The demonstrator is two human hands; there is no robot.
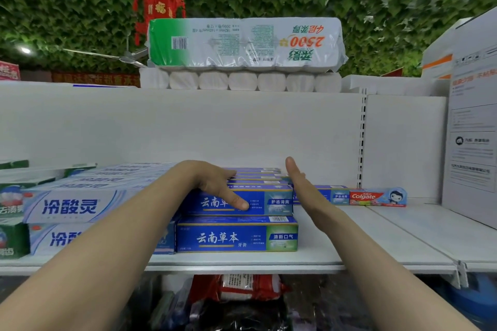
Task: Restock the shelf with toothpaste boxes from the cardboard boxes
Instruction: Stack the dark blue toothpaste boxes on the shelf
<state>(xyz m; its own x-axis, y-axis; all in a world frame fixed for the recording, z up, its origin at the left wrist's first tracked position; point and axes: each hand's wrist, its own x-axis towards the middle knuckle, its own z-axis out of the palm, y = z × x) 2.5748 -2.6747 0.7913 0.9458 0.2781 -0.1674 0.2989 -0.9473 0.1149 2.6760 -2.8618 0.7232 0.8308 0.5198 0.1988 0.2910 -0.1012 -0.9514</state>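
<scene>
- Nearest, under the lip of the shelf, lay some red packets. Their number could not be told.
- At the front edge sat the task's goods. Two showed their faces: a lower blue box with an upper blue box stacked on it.
- Just left of these, two pale boxes were stacked the same way. Green boxes at the frame edge were cropped beyond counting.
- The left hand lay relaxed and flat over the upper blue row, with its thumb pressed on the front face. It grasped nothing.
- The right hand stood edge-on with straight fingers against the right end of that row. It also held nothing.
- The step in hand looked to be squaring up the upper blue row.
- To do it well, the left palm should steady the row from above while the right nudges the ends flush with the box beneath. The front faces should stay level with the shelf lip so the labels read.
- Behind the thumb, the top layer ran about four blue boxes deep, counted by their edges.
- One rear blue box lay beyond the right hand, touching a single Colgate box.
- Farther right stood one white carton. Whether it held stock could not be told.
- Farthest, on top of the unit, seven roll ends sat in a row with one wrapped pack lying on them.
</scene>
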